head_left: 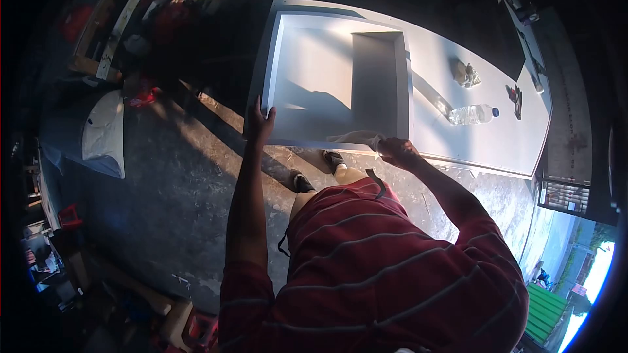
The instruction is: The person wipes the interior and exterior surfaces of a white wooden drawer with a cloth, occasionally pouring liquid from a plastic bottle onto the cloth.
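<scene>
A bare, stained concrete floor lay in patchy sun and shadow around a long white panel. In the head view, I saw the white open box on the panel's left part, its near edge toward the person. My left hand clasped its near-left corner, fingers and thumb slightly parted around the wall. My right hand, closed on a pale crumpled cloth, was at the near-right corner. Farther right lay a clear bottle and a crumpled wad.
</scene>
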Motion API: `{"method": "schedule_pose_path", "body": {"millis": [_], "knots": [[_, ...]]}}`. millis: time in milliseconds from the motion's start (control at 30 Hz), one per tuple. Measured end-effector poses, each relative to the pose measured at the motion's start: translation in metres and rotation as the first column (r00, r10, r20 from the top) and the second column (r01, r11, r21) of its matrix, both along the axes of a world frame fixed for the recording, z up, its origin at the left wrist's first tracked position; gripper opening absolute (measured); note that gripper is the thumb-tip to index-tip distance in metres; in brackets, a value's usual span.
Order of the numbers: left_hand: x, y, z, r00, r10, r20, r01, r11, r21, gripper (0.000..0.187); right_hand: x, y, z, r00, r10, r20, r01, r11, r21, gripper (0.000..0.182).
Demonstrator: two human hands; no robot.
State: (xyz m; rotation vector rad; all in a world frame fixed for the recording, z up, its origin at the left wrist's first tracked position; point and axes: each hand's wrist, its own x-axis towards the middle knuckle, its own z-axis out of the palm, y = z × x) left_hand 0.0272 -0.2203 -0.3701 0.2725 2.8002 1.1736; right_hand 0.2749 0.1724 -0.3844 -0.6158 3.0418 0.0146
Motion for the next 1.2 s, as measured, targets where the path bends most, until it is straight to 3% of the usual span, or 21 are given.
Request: {"method": "schedule_pose_path", "body": {"millis": [33, 100, 133, 167, 200, 233, 267, 333, 367, 433, 533, 567, 700, 767, 833, 900, 933, 967, 1033, 1100, 1200], "knots": [[-0.001, -0.005, 0.007, 1.0, -0.008, -0.009, 0.008, 1.0, -0.004, 0.065, -0.003, -0.008, 0.021, 1.0, -0.008, -0.009, 0.008, 1.0, -0.004, 0.033], [-0.002, -0.013, 0.029, 0.989, -0.112, -0.099, 0.117, 0.992, 0.045, 0.066, -0.009, -0.018, 0.052, 0.986, -0.061, 0.153, 0.141, 0.792, -0.595, 0.032], [-0.005, -0.013, 0.035, 0.977, -0.145, -0.156, 0.164, 0.979, 0.122, 0.063, -0.016, -0.023, 0.072, 0.987, -0.073, 0.146, 0.147, 0.785, -0.601, 0.032], [-0.004, -0.013, 0.054, 0.975, -0.158, -0.153, 0.176, 0.978, 0.115, 0.063, -0.025, -0.025, 0.095, 0.98, -0.047, 0.192, 0.125, 0.9, -0.417, 0.044], [-0.005, -0.011, 0.088, 0.881, -0.299, -0.367, 0.257, 0.953, -0.159, 0.055, -0.036, -0.024, 0.119, 0.97, -0.032, 0.24, 0.085, 0.974, -0.211, 0.056], [-0.007, -0.008, 0.123, 0.719, -0.464, -0.518, 0.252, 0.868, -0.427, 0.048, -0.047, -0.022, 0.142, 0.945, -0.102, 0.312, 0.189, 0.947, -0.261, 0.058], [-0.009, -0.004, 0.155, 0.712, -0.47, -0.522, 0.256, 0.866, -0.43, 0.048, -0.059, -0.009, 0.153, 0.98, -0.026, 0.196, 0.065, 0.979, -0.194, 0.057], [-0.02, 0.01, 0.213, 0.691, -0.647, -0.323, 0.477, 0.744, -0.468, 0.05, -0.089, -0.013, 0.253, 0.975, -0.026, 0.222, 0.107, 0.926, -0.361, 0.047], [-0.03, 0.018, 0.236, 0.687, -0.647, -0.33, 0.47, 0.743, -0.476, 0.05, -0.108, -0.021, 0.301, 0.828, -0.169, 0.535, 0.385, 0.865, -0.323, 0.041], [-0.061, 0.037, 0.275, 0.762, -0.6, -0.244, 0.46, 0.767, -0.449, 0.058, -0.141, -0.01, 0.344, 0.835, -0.107, 0.54, 0.376, 0.827, -0.417, 0.022], [-0.123, 0.06, 0.313, 0.792, -0.557, -0.248, 0.455, 0.811, -0.368, 0.067, -0.201, 0.023, 0.392, 0.91, -0.074, 0.409, 0.219, 0.922, -0.32, 0.031], [-0.144, 0.068, 0.324, 0.789, -0.566, -0.24, 0.463, 0.803, -0.375, 0.069, -0.218, 0.035, 0.397, 0.953, -0.099, 0.288, 0.189, 0.935, -0.302, 0.033], [-0.19, 0.082, 0.368, 0.893, -0.447, -0.05, 0.386, 0.819, -0.425, 0.067, -0.305, 0.096, 0.408, 0.924, -0.096, 0.371, 0.251, 0.883, -0.397, 0.049], [-0.184, 0.08, 0.384, 0.895, -0.444, -0.042, 0.397, 0.836, -0.379, 0.067, -0.346, 0.112, 0.401, 0.815, 0.255, 0.521, 0.202, 0.717, -0.667, 0.061], [-0.149, 0.078, 0.409, 0.909, -0.412, 0.061, 0.416, 0.89, -0.186, 0.067, -0.38, 0.125, 0.396, 0.789, 0.342, 0.51, 0.165, 0.682, -0.713, 0.047], [-0.145, 0.074, 0.405, 0.907, -0.42, 0.002, 0.414, 0.893, -0.176, 0.069, -0.403, 0.128, 0.393, 0.757, 0.424, 0.498, 0.128, 0.651, -0.748, 0.036], [-0.148, 0.07, 0.401, 0.908, -0.415, -0.053, 0.403, 0.902, -0.153, 0.07, -0.411, 0.123, 0.391, 0.834, 0.412, 0.366, -0.222, 0.859, -0.462, 0.028], [-0.153, 0.065, 0.4, 0.907, -0.417, -0.055, 0.405, 0.901, -0.155, 0.07, -0.417, 0.119, 0.391, 0.859, 0.46, 0.225, -0.467, 0.884, -0.027, 0.025], [-0.163, 0.056, 0.399, 0.898, -0.422, 0.125, 0.44, 0.874, -0.206, 0.07, -0.374, 0.084, 0.421, 0.913, 0.356, 0.2, -0.377, 0.923, 0.075, 0.028], [-0.147, 0.055, 0.402, 0.902, -0.415, 0.117, 0.43, 0.881, -0.195, 0.07, -0.359, 0.073, 0.425, 0.952, 0.254, 0.174, -0.282, 0.946, 0.162, 0.033], [-0.145, 0.054, 0.401, 0.918, -0.394, -0.041, 0.387, 0.915, -0.117, 0.063, -0.353, 0.07, 0.42, 0.907, 0.373, 0.195, -0.397, 0.912, 0.102, 0.039]]}}
